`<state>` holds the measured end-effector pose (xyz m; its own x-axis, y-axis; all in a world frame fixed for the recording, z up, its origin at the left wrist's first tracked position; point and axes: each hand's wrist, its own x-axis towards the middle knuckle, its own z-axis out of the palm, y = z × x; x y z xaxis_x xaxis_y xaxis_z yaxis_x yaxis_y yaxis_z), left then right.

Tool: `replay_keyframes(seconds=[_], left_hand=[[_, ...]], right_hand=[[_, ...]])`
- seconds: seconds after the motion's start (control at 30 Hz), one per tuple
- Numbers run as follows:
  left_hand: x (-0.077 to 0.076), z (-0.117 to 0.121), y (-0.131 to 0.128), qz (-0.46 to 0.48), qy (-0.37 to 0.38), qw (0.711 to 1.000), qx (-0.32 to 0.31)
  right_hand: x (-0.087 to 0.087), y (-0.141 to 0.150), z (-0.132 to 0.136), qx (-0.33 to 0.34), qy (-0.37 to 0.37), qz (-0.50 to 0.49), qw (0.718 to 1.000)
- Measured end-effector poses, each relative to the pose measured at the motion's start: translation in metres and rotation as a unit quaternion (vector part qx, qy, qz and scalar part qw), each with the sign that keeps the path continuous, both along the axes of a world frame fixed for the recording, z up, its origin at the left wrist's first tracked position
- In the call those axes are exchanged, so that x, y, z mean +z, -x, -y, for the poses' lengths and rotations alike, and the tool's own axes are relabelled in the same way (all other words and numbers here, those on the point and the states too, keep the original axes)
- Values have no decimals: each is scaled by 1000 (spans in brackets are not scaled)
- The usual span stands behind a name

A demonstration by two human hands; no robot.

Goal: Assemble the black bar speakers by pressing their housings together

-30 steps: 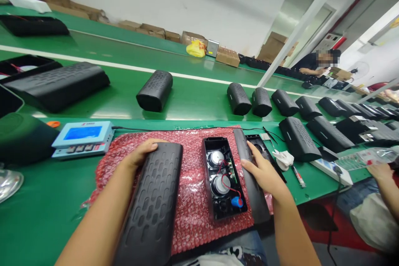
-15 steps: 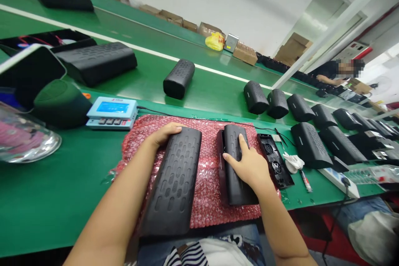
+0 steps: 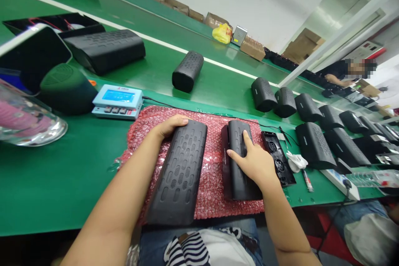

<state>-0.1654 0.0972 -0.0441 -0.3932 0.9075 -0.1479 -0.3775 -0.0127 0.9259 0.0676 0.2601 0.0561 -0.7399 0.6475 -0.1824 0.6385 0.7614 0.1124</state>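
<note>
A long black speaker (image 3: pixel 181 170) with a pattern of oval slots lies lengthwise on a pink bubble-wrap mat (image 3: pixel 213 149). My left hand (image 3: pixel 175 124) is closed round its far left corner, most fingers hidden behind it. To the right, a second black speaker housing (image 3: pixel 239 141) rests on the mat, with a narrow gap showing along its left edge. My right hand (image 3: pixel 254 160) grips it from above, thumb and forefinger on its top and the other fingers mostly hidden. Beside that hand lies an open black panel (image 3: pixel 279 162) with two round parts.
A light-blue tester (image 3: pixel 118 100) with a cable stands behind the mat on the left. Near it are a green round speaker (image 3: pixel 67 89) and a clear bottle (image 3: pixel 34 120). Several black speakers (image 3: pixel 314 143) line the right, beside a power strip (image 3: pixel 339 183). Another person (image 3: pixel 338 75) sits farther off.
The camera view has shifted slightly, so the bench appears farther right. Both hands keep their hold, and the two speakers stay in about the same places on the mat.
</note>
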Motion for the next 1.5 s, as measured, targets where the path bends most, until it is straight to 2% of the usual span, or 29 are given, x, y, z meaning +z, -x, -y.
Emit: replay_keyframes(seconds=[0.33,0.73,1.07,1.13,1.2,1.3,1.37,1.43,1.5], left_hand=[[0,-1,1,-2,-3,1000,-5],[0,-2,1,-6,-14,1000,-4],[-7,-2,3,-31,-12,999,-2],[-6,-2,3,-33,-11,999,-4],[-6,-2,3,-31,-9,999,-6],[-4,-2,2,-27,-4,1000,-5],[-3,-1,3,-26,0,1000,-3],[-2,-1,3,-26,5,1000,-1],[-2,-1,4,-25,11,1000,-1]], right_hand=[[-4,-2,4,17,-32,1,999],[-4,-1,0,0,-20,4,1000],[-7,-1,1,-2,-17,7,1000],[1,-9,-3,19,1,-27,999],[14,-18,-8,76,4,-103,992],[26,-25,-13,142,-42,-244,958],[20,-20,-14,150,-46,-258,953],[4,-9,-15,174,21,-169,970],[-13,1,-17,199,100,-94,970]])
